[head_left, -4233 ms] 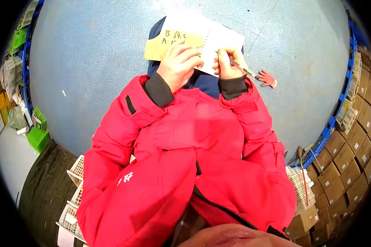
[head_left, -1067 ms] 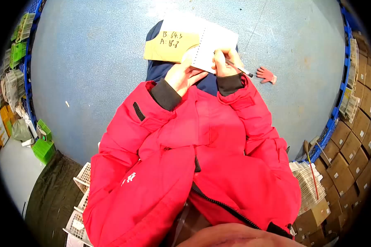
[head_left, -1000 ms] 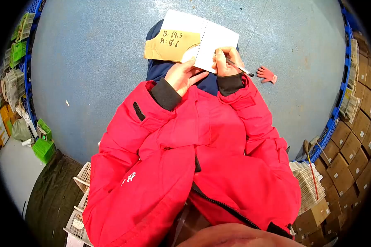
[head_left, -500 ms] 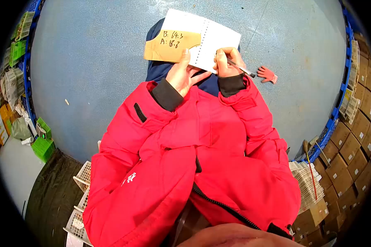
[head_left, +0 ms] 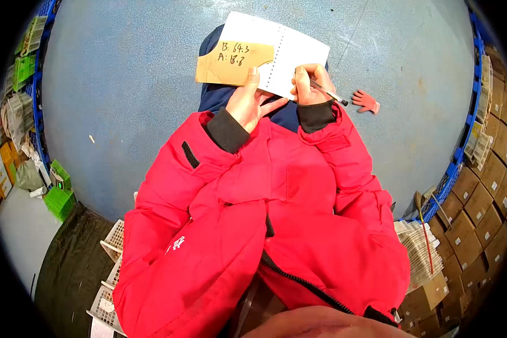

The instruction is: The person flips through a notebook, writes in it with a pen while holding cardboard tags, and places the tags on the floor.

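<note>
A spiral-bound notebook (head_left: 298,53) lies open across my lap, its visible pages white. Over its left page is a piece of brown cardboard (head_left: 222,70) with "B: 64.3" and "A: 18.8" handwritten in black. My left hand (head_left: 249,104) presses its thumb on the cardboard's lower edge, and some of its fingers go under the notebook. In my right hand (head_left: 312,84) is a pen (head_left: 329,93), pinched between the fingers above the right page. The pen's back end points down and right; its tip is hidden by the fingers.
A pinkish-red work glove (head_left: 365,102) lies on the blue-grey floor (head_left: 388,45) to the right. Blue plastic barriers (head_left: 450,174) curve along both sides. Stacked cardboard boxes (head_left: 467,217) stand at right, white crates (head_left: 107,304) at lower left, green crates (head_left: 59,203) at far left.
The cardboard and my left hand have shifted very slightly left. My right hand and the pen look almost unmoved.
</note>
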Demonstrator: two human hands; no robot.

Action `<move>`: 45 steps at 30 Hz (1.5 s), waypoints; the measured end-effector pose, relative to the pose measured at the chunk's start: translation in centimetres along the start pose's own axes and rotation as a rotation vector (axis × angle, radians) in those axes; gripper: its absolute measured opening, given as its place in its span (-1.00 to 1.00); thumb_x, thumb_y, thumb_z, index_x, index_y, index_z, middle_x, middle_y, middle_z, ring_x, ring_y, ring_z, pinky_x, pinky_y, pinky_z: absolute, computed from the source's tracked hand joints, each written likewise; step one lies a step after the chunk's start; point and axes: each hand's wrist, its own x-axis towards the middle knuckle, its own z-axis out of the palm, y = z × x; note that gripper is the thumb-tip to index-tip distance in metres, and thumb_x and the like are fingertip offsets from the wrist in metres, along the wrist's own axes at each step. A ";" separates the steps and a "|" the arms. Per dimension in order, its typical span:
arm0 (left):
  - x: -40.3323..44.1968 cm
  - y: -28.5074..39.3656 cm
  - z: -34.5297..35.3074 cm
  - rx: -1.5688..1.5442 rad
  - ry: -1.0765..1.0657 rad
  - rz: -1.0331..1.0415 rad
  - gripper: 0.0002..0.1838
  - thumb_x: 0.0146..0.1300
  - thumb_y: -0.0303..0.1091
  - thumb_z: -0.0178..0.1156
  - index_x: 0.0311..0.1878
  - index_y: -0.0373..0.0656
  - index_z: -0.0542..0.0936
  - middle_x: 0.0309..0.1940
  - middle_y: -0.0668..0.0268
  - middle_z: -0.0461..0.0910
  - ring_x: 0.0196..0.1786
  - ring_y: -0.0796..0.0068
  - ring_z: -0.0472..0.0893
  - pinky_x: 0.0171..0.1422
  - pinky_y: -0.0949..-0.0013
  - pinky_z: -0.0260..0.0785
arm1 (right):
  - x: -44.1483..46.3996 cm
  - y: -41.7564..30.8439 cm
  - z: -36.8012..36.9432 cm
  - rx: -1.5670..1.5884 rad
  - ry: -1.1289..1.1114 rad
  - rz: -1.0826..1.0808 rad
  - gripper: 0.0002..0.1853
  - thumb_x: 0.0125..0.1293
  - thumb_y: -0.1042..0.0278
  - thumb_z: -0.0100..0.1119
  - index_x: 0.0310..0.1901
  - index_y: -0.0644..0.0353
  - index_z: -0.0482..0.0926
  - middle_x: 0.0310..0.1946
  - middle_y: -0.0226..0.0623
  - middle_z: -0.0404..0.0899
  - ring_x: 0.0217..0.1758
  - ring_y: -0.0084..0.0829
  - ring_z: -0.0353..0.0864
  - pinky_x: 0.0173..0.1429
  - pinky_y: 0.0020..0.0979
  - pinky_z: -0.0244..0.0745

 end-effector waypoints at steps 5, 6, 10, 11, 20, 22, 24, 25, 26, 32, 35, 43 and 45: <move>-0.1 0.0 0.2 0.004 0.023 -0.010 -0.42 0.42 0.12 -0.26 0.33 -0.07 0.21 0.23 0.28 0.34 0.31 0.36 0.33 0.32 0.07 0.30 | 0.1 0.5 -0.1 0.039 0.025 0.011 -0.88 0.26 0.38 0.14 -0.28 0.25 0.51 -0.57 -0.33 0.55 -0.59 -0.60 0.52 -0.49 -0.51 0.42; -0.1 0.1 0.3 0.004 0.032 -0.013 -0.41 0.42 0.12 -0.26 0.33 -0.08 0.21 0.23 0.28 0.34 0.30 0.35 0.33 0.31 0.07 0.31 | 0.1 0.6 -0.1 0.044 0.020 -0.004 -0.88 0.28 0.39 0.12 -0.28 0.26 0.50 -0.56 -0.33 0.54 -0.60 -0.62 0.48 -0.52 -0.55 0.39; 0.0 0.2 0.3 0.014 0.020 -0.003 -0.42 0.43 0.11 -0.27 0.33 -0.08 0.21 0.23 0.28 0.35 0.30 0.35 0.34 0.31 0.06 0.32 | 0.0 0.9 -0.3 0.010 -0.016 -0.059 -0.88 0.31 0.39 0.08 -0.28 0.28 0.48 -0.56 -0.34 0.52 -0.63 -0.64 0.44 -0.54 -0.58 0.36; 0.1 0.1 0.1 0.009 0.019 0.000 -0.42 0.43 0.11 -0.27 0.33 -0.07 0.22 0.22 0.28 0.35 0.30 0.35 0.34 0.31 0.06 0.32 | 0.1 0.9 -0.2 0.034 -0.020 -0.080 -0.87 0.31 0.37 0.08 -0.29 0.27 0.48 -0.57 -0.34 0.52 -0.64 -0.64 0.44 -0.54 -0.59 0.36; 0.0 -0.1 0.4 0.055 0.034 0.032 -0.37 0.43 0.15 -0.32 0.34 -0.14 0.20 0.23 0.22 0.34 0.29 0.29 0.33 0.28 0.07 0.32 | -0.7 0.3 -1.1 0.177 0.035 0.065 -0.85 0.32 0.40 0.07 -0.19 0.30 0.44 -0.51 -0.27 0.53 -0.60 -0.61 0.47 -0.55 -0.60 0.36; 0.0 -0.1 0.4 0.062 0.030 0.037 -0.37 0.43 0.15 -0.32 0.33 -0.14 0.21 0.23 0.22 0.34 0.29 0.29 0.33 0.28 0.07 0.32 | -1.3 0.5 -1.4 0.192 0.065 0.057 -0.86 0.32 0.41 0.07 -0.21 0.31 0.43 -0.49 -0.26 0.54 -0.59 -0.61 0.48 -0.56 -0.61 0.37; 0.1 -0.3 0.3 0.070 0.028 0.042 -0.37 0.42 0.15 -0.33 0.33 -0.14 0.21 0.22 0.23 0.35 0.30 0.28 0.33 0.29 0.06 0.31 | -1.9 0.9 -1.7 0.188 0.051 0.029 -0.87 0.33 0.42 0.06 -0.23 0.31 0.42 -0.46 -0.25 0.54 -0.58 -0.61 0.48 -0.56 -0.61 0.37; 0.2 -0.3 0.3 0.069 0.033 0.040 -0.37 0.42 0.16 -0.33 0.33 -0.13 0.21 0.22 0.23 0.35 0.29 0.28 0.33 0.29 0.06 0.31 | -1.9 1.1 -2.0 0.176 0.036 0.041 -0.88 0.33 0.42 0.06 -0.23 0.31 0.43 -0.46 -0.25 0.54 -0.58 -0.61 0.48 -0.56 -0.61 0.36; 0.2 -0.3 0.2 0.068 0.038 0.036 -0.37 0.42 0.16 -0.33 0.33 -0.13 0.22 0.22 0.23 0.35 0.29 0.28 0.33 0.29 0.06 0.31 | -2.1 1.1 -2.2 0.164 0.021 0.054 -0.88 0.33 0.42 0.06 -0.24 0.30 0.43 -0.46 -0.25 0.54 -0.58 -0.62 0.48 -0.56 -0.61 0.36; -0.1 0.0 0.3 0.066 0.005 0.014 -0.40 0.42 0.13 -0.28 0.33 -0.10 0.21 0.24 0.28 0.32 0.32 0.38 0.31 0.35 0.05 0.27 | -2.0 0.8 -2.1 0.056 0.012 -0.023 -0.89 0.33 0.42 0.06 -0.27 0.28 0.43 -0.50 -0.28 0.54 -0.60 -0.64 0.46 -0.57 -0.62 0.33; -0.1 0.0 0.5 0.061 0.013 0.011 -0.40 0.41 0.13 -0.27 0.33 -0.10 0.21 0.24 0.28 0.33 0.32 0.38 0.31 0.35 0.05 0.27 | -2.0 0.8 -1.8 0.069 0.040 -0.010 -0.88 0.33 0.40 0.08 -0.26 0.28 0.44 -0.53 -0.31 0.53 -0.62 -0.65 0.46 -0.59 -0.62 0.32; 0.0 -0.1 0.4 0.056 0.032 0.008 -0.39 0.40 0.14 -0.25 0.32 -0.10 0.22 0.23 0.28 0.33 0.31 0.38 0.32 0.35 0.05 0.28 | -2.0 1.0 -1.9 0.040 0.043 0.004 -0.85 0.32 0.35 0.10 -0.25 0.28 0.47 -0.54 -0.32 0.54 -0.62 -0.65 0.47 -0.58 -0.61 0.33; -0.1 0.0 0.5 0.059 0.042 0.002 -0.40 0.41 0.13 -0.25 0.32 -0.10 0.22 0.23 0.28 0.33 0.30 0.39 0.33 0.34 0.06 0.28 | -1.9 0.9 -1.8 0.029 0.027 0.002 -0.84 0.32 0.35 0.10 -0.26 0.28 0.47 -0.54 -0.32 0.54 -0.61 -0.65 0.48 -0.57 -0.61 0.34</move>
